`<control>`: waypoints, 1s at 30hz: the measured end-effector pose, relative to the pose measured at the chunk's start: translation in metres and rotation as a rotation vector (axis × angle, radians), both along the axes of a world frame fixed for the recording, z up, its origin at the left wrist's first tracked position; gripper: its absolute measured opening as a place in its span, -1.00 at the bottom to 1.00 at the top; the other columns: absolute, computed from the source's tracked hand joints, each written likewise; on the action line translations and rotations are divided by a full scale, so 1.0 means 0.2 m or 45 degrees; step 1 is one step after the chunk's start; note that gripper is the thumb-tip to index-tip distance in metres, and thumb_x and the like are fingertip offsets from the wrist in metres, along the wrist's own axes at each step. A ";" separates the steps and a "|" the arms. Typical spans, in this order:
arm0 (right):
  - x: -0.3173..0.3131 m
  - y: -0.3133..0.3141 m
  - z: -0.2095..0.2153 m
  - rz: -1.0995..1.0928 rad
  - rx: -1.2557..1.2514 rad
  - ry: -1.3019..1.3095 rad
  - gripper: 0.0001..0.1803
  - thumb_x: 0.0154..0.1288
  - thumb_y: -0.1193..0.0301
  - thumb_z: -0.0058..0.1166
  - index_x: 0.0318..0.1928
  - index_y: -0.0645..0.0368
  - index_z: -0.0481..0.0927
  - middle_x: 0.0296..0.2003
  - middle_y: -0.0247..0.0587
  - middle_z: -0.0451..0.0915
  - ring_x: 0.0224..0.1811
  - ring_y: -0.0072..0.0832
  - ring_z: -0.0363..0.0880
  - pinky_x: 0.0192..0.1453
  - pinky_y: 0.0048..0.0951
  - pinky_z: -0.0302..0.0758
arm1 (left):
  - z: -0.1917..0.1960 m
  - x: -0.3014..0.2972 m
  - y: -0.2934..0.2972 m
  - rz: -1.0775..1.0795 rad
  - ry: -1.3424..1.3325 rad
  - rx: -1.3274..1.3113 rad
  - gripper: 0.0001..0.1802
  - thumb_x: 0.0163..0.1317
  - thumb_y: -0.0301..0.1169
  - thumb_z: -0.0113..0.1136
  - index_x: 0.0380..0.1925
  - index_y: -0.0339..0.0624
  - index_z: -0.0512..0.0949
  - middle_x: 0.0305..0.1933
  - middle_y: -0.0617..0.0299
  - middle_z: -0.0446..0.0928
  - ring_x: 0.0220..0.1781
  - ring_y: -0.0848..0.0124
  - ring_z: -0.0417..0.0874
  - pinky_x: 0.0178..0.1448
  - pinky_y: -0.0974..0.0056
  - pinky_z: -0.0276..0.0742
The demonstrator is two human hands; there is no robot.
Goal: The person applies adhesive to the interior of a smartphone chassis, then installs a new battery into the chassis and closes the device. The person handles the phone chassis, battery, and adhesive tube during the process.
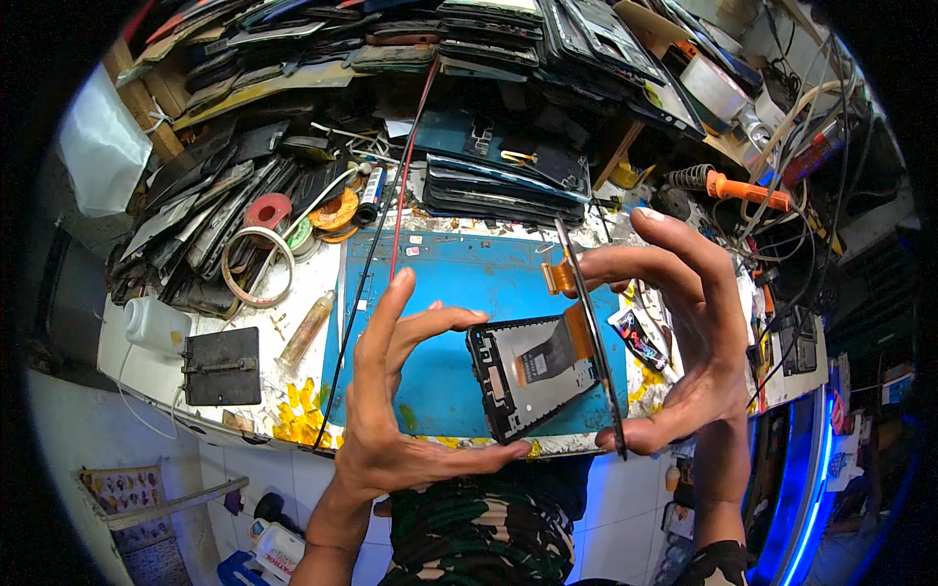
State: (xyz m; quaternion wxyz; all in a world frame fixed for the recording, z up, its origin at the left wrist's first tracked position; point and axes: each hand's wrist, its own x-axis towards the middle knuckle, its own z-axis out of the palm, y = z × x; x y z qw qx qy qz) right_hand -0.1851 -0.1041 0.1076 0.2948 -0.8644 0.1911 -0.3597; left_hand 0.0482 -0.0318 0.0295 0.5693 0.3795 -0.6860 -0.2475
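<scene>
Right hand [711, 342] pinches a thin phone display panel [599, 344] edge-on between thumb and fingertip; left hand [376, 415] pinches a phone frame [503, 396] likewise, blue mat [445, 278] beneath both hands' fingers.

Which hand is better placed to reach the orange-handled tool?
Right hand, probably: nearer the orange-handled tool, though holding a thin panel; the left hand, holding a phone part, is farther.
</scene>
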 end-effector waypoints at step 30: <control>0.08 -0.04 -0.01 0.109 0.028 0.028 0.34 -0.45 0.15 0.65 0.36 0.35 0.11 0.00 0.19 0.56 0.11 -0.13 0.56 0.25 -0.12 0.38 | -0.03 0.02 -0.01 0.015 0.050 0.016 0.41 -0.38 -0.28 0.71 0.41 -0.38 -0.09 0.06 -0.10 0.54 0.18 0.14 0.57 0.38 0.01 0.32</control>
